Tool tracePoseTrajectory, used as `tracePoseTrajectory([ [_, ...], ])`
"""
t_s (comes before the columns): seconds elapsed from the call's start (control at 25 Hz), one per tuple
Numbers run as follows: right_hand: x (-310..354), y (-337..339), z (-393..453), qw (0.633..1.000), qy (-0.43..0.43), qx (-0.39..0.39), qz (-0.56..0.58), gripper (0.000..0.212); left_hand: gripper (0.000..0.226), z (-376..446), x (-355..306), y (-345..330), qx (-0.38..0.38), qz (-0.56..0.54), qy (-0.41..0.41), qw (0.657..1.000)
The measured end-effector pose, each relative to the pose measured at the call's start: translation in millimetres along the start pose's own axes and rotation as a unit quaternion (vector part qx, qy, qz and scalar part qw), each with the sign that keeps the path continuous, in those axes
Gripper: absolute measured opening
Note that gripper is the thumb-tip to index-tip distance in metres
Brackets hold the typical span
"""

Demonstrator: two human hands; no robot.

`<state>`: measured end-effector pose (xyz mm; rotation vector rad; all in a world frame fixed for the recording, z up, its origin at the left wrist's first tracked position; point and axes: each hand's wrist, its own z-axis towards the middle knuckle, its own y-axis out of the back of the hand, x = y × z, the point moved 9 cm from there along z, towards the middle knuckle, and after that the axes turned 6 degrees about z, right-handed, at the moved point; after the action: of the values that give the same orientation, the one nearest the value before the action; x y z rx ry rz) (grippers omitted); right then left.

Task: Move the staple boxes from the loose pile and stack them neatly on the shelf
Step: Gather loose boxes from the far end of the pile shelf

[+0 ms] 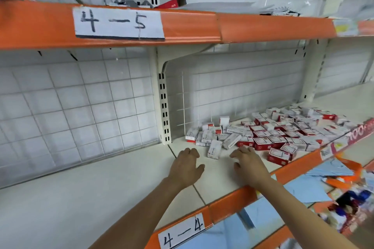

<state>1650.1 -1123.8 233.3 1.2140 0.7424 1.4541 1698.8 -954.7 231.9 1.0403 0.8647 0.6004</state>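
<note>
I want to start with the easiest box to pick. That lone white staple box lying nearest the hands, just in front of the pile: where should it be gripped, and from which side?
Take the white staple box across its two long sides, coming from above with the right hand. It lies flat on the shelf, with bare shelf along its left side and near end, so a grip should fit there.

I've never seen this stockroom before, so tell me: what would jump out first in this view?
The loose pile of red and white staple boxes sprawls across the right part of the cream shelf, against the wire-grid back. Just in front of it, the left hand and right hand reach in side by side, holding nothing. Bright orange shelf edges carry handwritten labels: "4-5" above, "4-4" below.
</note>
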Motion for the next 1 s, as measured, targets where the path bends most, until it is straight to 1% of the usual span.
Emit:
tracePoseTrajectory([
  [0.08,-29,4,5,1.000,-0.023,0.007,-0.016,0.047,0.043,11,-6,-13,-0.012,-0.032,0.047,0.998],
  [0.2,-46,-8,8,0.997,-0.018,0.080,0.005,0.056,0.055,24,-9,-27,-0.020,-0.025,0.100,0.994],
  [0.24,-47,-10,8,0.996,-0.013,0.087,0.008,0.055,0.059,30,-10,-30,-0.023,-0.022,0.115,0.993],
  [0.32,-43,-8,7,0.997,0.013,0.073,0.007,0.051,0.068,41,-16,-35,-0.023,-0.023,0.137,0.990],
  [0.4,-31,-9,2,0.996,0.052,0.069,0.023,0.045,0.069,50,-23,-40,-0.025,-0.008,0.148,0.989],
  [0.44,-25,-9,0,0.994,0.071,0.072,0.052,0.043,0.067,52,-26,-41,-0.026,0.005,0.150,0.988],
  [0.52,-21,-6,-2,0.988,0.090,0.074,0.102,0.047,0.058,53,-25,-40,-0.019,0.021,0.140,0.990],
  [0.64,-28,-2,6,0.991,0.090,0.070,0.069,0.058,0.049,42,-9,-30,0.013,-0.007,0.121,0.993],
  [0.72,-30,-9,9,0.987,0.070,0.114,0.087,0.061,0.045,30,2,-22,0.039,-0.021,0.099,0.994],
  [0.76,-29,-13,10,0.983,0.065,0.136,0.104,0.060,0.043,23,5,-17,0.049,-0.022,0.084,0.995],
  [0.84,-26,-15,11,0.978,0.064,0.152,0.129,0.056,0.041,12,11,-7,0.054,-0.028,0.061,0.996],
  [1.0,-11,-9,10,0.966,0.094,0.119,0.209,0.043,0.038,-4,15,12,0.017,-0.028,0.045,0.998],
])
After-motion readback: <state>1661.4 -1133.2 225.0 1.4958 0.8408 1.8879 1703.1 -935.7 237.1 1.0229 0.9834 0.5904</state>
